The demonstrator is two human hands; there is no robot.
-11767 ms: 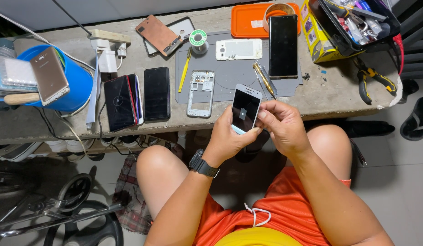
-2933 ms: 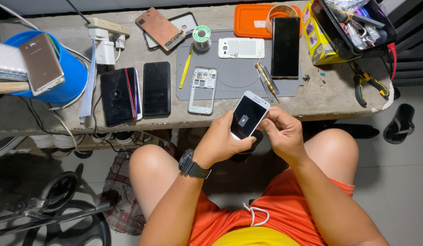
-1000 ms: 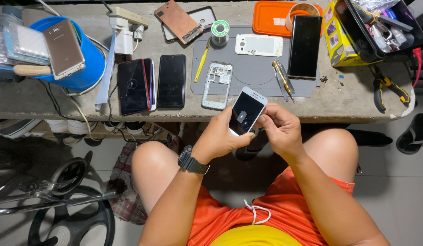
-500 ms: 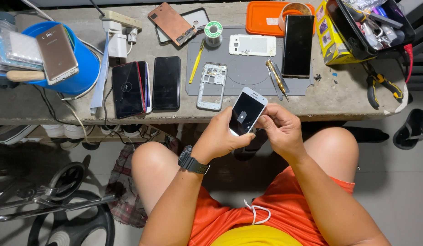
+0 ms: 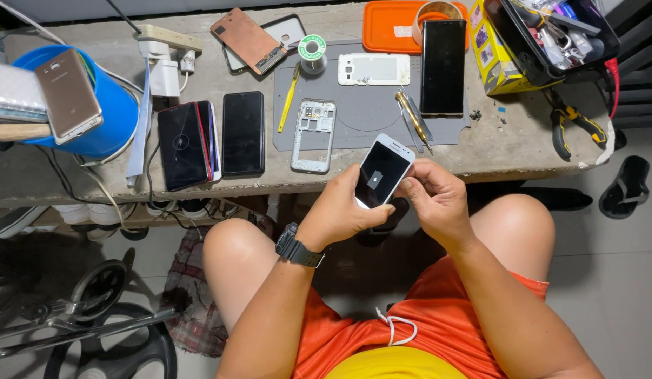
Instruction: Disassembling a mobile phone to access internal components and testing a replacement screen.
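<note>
Phone: glossy glass face, white plastic rim. Bench: rough, matt concrete; mat on it matt grey rubber. Bucket smooth blue plastic; shorts orange cloth.

You are viewing a sharp, evenly lit scene in soft daylight. Faint glare is showing on the black glass phone, and shadows are pooling under the grey concrete bench.

phone repair workshop | opened phones | pliers | solder spool
</note>
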